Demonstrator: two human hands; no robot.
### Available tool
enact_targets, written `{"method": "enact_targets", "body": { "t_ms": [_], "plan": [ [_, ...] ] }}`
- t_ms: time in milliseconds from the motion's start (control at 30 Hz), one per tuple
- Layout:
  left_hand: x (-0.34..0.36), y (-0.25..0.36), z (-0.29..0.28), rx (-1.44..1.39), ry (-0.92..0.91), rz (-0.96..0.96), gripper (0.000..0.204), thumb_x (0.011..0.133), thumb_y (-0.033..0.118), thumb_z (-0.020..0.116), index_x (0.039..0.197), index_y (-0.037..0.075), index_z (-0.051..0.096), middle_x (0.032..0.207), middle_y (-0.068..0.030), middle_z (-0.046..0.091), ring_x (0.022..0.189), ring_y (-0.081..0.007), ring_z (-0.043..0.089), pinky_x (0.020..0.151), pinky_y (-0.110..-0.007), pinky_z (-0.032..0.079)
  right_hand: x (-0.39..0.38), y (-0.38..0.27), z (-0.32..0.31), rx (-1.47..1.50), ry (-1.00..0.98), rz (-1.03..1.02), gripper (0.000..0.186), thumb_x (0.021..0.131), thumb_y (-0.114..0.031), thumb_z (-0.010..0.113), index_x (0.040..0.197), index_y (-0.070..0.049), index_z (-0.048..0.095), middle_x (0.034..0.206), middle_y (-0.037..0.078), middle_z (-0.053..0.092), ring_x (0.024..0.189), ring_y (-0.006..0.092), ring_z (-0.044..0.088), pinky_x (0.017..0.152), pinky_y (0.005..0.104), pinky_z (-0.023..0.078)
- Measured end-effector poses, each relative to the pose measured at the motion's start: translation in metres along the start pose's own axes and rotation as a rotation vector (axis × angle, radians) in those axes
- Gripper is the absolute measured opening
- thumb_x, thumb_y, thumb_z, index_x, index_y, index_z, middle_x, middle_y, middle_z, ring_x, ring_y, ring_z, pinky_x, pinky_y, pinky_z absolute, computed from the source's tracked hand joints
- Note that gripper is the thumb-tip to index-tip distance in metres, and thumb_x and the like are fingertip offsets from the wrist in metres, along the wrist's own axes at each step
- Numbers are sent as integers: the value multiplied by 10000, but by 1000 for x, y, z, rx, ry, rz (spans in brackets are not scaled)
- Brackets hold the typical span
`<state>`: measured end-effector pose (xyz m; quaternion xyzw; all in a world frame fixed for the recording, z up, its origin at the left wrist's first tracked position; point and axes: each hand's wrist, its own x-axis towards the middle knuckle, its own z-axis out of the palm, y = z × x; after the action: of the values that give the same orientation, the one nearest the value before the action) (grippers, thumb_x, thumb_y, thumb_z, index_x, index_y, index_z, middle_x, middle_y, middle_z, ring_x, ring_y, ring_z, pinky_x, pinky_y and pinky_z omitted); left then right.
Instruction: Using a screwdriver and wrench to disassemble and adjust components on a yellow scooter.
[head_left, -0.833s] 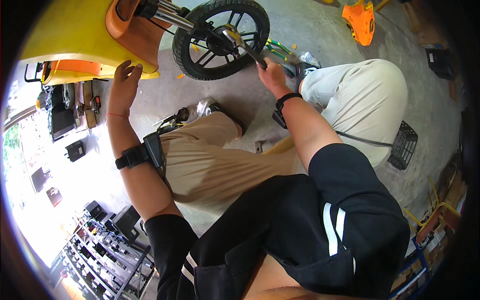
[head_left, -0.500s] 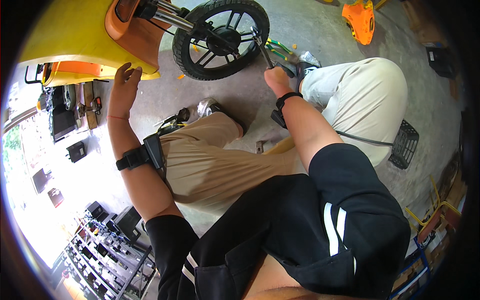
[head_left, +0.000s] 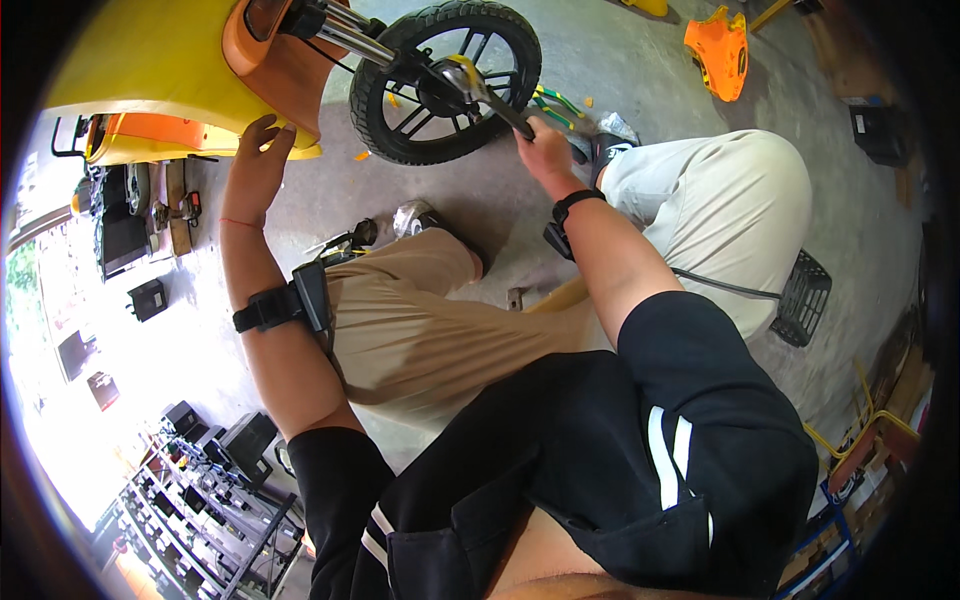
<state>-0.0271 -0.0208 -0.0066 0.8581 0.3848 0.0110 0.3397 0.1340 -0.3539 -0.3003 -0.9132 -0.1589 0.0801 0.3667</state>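
My right hand (head_left: 547, 150) is wrapped round the dark handle of a wrench (head_left: 507, 112). The wrench's metal head lies over the axle end at the hub of the black front wheel (head_left: 392, 142); whether its jaws grip the nut is too small to tell. My left hand (head_left: 262, 160) is raised, fingers apart, at the lower edge of the yellow body panel (head_left: 150, 75), and I cannot tell whether it presses on it. An orange panel (head_left: 285, 75) and a chrome fork tube (head_left: 350, 35) sit above the wheel.
Green-and-yellow-handled pliers (head_left: 560, 105) lie on the floor right of the wheel. An orange plastic part (head_left: 718, 55) lies farther back. Beside my right knee stands a black crate (head_left: 802, 298). A metal rack (head_left: 200, 520) with dark boxes is at lower left.
My right hand has moved slightly forward and left, bringing the wrench head from the wheel's right side onto the hub. The left hand has stayed by the panel, shifting slightly.
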Motion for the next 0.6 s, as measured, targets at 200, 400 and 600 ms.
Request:
{"method": "enact_targets", "body": {
  "t_ms": [200,400,600],
  "plan": [
    [-4,0,-2,8,29,25,645,970,415,679,1436,-13,551,1354,-193,655,1241,-272,627,1042,-359,480,-8,44,2,-103,-214,415,379,924,-293,565,1055,17,740,1062,298,721,1066,490,678,933,527,538],
    [-2,0,-3,4,-7,39,632,977,418,675,1425,-13,565,1344,-209,659,1232,-272,634,1046,-356,477,-14,44,12,-70,-225,502,413,942,-333,562,1121,-5,738,1139,283,715,1134,468,660,992,507,510],
    [-5,2,-3,11,-56,25,618,982,418,668,1417,-11,578,1300,-214,684,1207,-269,646,1049,-353,471,-30,42,6,184,-21,272,450,969,-430,562,1055,-24,736,1069,265,733,1057,462,683,903,511,532]
  ]
}}
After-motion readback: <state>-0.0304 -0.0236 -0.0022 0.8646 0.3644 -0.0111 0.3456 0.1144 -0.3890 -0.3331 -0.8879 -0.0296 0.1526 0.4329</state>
